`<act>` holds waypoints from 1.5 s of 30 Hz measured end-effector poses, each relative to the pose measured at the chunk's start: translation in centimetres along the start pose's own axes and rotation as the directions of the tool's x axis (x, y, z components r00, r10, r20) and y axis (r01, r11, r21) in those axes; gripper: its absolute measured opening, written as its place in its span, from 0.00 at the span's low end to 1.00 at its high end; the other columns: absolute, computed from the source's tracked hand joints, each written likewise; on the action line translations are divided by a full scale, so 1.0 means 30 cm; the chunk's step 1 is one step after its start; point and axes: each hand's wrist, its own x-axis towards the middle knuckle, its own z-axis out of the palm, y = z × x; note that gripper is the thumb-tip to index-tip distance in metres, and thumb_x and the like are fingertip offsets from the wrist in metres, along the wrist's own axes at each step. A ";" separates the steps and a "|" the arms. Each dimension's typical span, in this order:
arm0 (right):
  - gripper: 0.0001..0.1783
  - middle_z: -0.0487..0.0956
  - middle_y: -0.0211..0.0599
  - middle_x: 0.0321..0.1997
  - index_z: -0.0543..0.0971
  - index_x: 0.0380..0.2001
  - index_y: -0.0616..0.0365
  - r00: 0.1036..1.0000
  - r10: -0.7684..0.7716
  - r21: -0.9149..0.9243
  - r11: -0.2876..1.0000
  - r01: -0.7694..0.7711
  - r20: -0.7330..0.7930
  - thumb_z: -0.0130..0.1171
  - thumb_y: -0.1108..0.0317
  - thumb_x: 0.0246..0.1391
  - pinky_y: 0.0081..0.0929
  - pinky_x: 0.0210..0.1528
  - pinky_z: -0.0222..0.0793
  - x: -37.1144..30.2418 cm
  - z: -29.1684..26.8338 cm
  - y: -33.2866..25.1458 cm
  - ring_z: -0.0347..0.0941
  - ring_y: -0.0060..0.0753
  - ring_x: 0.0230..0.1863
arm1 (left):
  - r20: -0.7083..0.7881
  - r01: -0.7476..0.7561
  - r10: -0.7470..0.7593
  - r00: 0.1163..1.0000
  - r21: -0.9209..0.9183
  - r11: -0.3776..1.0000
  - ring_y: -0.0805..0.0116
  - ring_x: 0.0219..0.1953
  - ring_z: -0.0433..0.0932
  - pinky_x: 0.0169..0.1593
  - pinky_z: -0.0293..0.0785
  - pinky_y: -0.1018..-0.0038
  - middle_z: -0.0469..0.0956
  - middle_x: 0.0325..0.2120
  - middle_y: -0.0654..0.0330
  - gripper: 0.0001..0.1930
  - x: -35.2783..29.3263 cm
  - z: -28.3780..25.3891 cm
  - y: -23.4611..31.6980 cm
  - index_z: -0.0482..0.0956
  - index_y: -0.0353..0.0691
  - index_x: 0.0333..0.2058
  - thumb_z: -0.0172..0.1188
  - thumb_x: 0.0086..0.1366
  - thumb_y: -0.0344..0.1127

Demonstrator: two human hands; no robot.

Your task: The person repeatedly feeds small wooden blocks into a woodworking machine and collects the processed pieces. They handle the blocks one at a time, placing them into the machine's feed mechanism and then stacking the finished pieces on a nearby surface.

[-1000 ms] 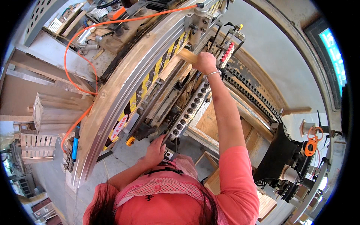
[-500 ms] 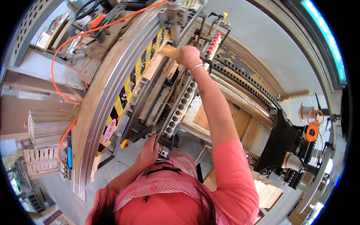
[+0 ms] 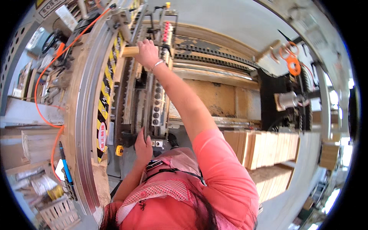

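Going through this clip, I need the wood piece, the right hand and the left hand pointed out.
Wood piece (image 3: 130, 51): head view, middle of its visible part.
Right hand (image 3: 147, 54): head view, back of the hand.
Left hand (image 3: 143, 149): head view, back of the hand.

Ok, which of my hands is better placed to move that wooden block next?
Probably the right hand: it grips one end of the wooden block. The left hand is by the near end of the machine, well away from the block.
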 end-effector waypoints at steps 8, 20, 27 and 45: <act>0.16 0.74 0.40 0.27 0.77 0.37 0.59 0.917 0.324 0.269 0.928 -0.259 -0.234 0.65 0.71 0.41 0.27 0.31 0.70 -0.866 -0.497 -0.224 0.73 0.36 0.27 | 0.033 -0.035 0.036 0.999 -0.054 0.998 0.48 0.58 0.62 0.61 0.57 0.64 0.63 0.55 0.41 0.26 0.023 0.049 -0.090 0.58 0.31 0.58 0.49 0.61 0.29; 0.15 0.75 0.34 0.32 0.75 0.32 0.52 0.385 0.685 -0.400 0.148 -0.904 -0.618 0.67 0.66 0.38 0.35 0.37 0.69 -2.165 -1.137 -0.263 0.73 0.39 0.35 | 0.051 -0.044 0.047 0.998 -0.053 0.998 0.50 0.56 0.65 0.58 0.59 0.66 0.66 0.54 0.43 0.26 0.036 0.048 -0.075 0.58 0.32 0.58 0.50 0.61 0.29; 0.21 0.72 0.45 0.42 0.74 0.37 0.55 0.128 0.774 -0.399 -0.171 -0.901 -0.620 0.65 0.67 0.35 0.37 0.47 0.69 -2.378 -1.289 -0.206 0.70 0.46 0.46 | 0.046 -0.058 0.062 0.997 -0.084 0.995 0.49 0.56 0.66 0.58 0.59 0.65 0.67 0.53 0.43 0.27 0.056 0.063 -0.117 0.59 0.34 0.59 0.52 0.60 0.29; 0.20 0.74 0.47 0.39 0.70 0.36 0.60 0.136 0.858 -0.543 -0.184 -0.819 -0.496 0.59 0.68 0.35 0.38 0.49 0.66 -2.422 -1.296 -0.179 0.68 0.49 0.47 | 0.079 -0.020 0.026 0.997 -0.084 0.996 0.50 0.60 0.61 0.61 0.55 0.67 0.62 0.57 0.43 0.27 0.045 0.057 -0.095 0.57 0.31 0.59 0.50 0.61 0.30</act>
